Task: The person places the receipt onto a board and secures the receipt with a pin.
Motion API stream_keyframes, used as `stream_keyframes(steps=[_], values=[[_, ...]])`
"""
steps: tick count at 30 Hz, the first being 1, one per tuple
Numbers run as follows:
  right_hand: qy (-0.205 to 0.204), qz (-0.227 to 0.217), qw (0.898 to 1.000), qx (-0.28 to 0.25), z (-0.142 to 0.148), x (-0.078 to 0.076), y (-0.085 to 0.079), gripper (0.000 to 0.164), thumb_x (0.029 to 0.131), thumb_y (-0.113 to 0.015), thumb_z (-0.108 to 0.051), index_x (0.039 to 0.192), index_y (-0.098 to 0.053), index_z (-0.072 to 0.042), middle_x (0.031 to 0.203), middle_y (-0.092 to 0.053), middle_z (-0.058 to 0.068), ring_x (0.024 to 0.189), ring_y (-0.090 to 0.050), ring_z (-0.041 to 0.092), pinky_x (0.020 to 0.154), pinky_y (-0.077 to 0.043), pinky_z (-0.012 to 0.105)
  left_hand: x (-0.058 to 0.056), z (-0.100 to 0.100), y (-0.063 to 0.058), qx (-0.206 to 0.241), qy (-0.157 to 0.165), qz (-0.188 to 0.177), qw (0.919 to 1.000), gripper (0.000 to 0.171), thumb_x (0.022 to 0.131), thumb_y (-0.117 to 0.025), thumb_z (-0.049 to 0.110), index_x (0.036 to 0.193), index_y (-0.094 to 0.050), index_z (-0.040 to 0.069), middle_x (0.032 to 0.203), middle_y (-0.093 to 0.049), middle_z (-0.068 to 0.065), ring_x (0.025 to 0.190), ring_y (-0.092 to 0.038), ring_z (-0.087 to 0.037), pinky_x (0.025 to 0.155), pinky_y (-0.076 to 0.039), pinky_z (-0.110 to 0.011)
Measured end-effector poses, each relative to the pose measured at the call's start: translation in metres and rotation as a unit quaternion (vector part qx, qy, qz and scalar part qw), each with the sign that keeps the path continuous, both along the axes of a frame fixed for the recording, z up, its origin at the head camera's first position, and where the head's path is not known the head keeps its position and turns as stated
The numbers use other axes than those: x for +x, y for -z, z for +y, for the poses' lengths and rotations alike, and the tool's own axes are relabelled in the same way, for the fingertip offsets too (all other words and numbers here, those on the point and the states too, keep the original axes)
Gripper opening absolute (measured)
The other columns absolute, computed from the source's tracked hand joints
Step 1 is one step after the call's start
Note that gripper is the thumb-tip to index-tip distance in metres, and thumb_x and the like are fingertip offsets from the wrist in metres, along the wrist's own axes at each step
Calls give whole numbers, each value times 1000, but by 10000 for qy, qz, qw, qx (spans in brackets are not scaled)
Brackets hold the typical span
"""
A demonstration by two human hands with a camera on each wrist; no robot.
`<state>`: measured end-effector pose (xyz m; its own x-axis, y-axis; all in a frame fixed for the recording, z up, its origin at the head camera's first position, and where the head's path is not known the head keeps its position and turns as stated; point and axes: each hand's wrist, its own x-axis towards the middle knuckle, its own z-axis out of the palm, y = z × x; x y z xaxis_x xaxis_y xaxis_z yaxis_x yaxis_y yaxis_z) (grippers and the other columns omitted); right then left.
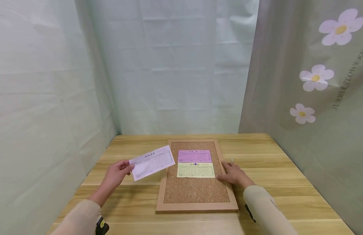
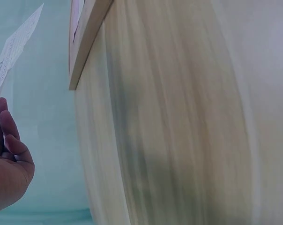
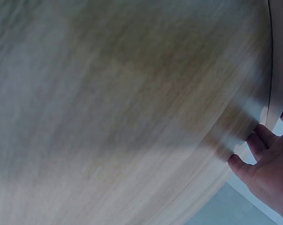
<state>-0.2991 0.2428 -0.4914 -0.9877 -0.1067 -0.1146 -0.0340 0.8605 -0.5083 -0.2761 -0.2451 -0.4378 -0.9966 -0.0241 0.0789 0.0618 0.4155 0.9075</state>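
My left hand [image 1: 118, 174] pinches a pale printed paper form [image 1: 153, 162] by its left end, thumb in front. The form is tilted and overlaps the left frame of the corkboard [image 1: 196, 192] in the head view. On the board lie a pink form [image 1: 194, 156] and, just below it, a yellow-green form [image 1: 196, 171]. A purple pushpin [image 1: 195, 164] sits at the top of the yellow-green one. My right hand [image 1: 235, 174] rests at the board's right edge with spread, relaxed fingers, its thumb near the yellow-green form's lower right corner.
The corkboard's wooden frame [image 1: 196, 207] lies flat on a wood-grain table [image 1: 272, 195]. A tiny pale object [image 1: 232, 160] is on the table beyond my right hand. Hanging curtains [image 1: 178, 71] enclose the table at the back and both sides.
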Motion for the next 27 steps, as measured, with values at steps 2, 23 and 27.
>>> stream_keyframes(steps=[2, 23, 27], values=[[14, -10, 10000, -25, -1, 0, 0, 88, 88, -68, -52, 154, -33, -5, 152, -31, 29, 139, -24, 53, 104, -27, 69, -2, 5, 0, 1, 29, 10, 10000, 25, 99, -63, 15, 109, -62, -7, 92, -68, -8, 81, -59, -20, 69, -48, -28], [-127, -24, 9999, 79, -3, -1, -3, 89, 89, -67, -52, 155, -31, -5, 152, -32, 29, 139, -26, 52, 104, -27, 68, -10, 58, 4, 408, 401, -121, 9983, 18, 96, -65, 11, 104, -64, -5, 89, -68, -8, 76, -58, -20, 70, -46, -35], [-165, -6, 9998, 142, 0, 1, -3, 89, 89, -67, -53, 155, -31, -5, 152, -31, 29, 139, -25, 53, 104, -27, 68, -13, 69, 7, 539, 428, -118, 9976, 14, 95, -66, 6, 100, -63, -7, 85, -67, -6, 72, -58, -19, 67, -47, -33]])
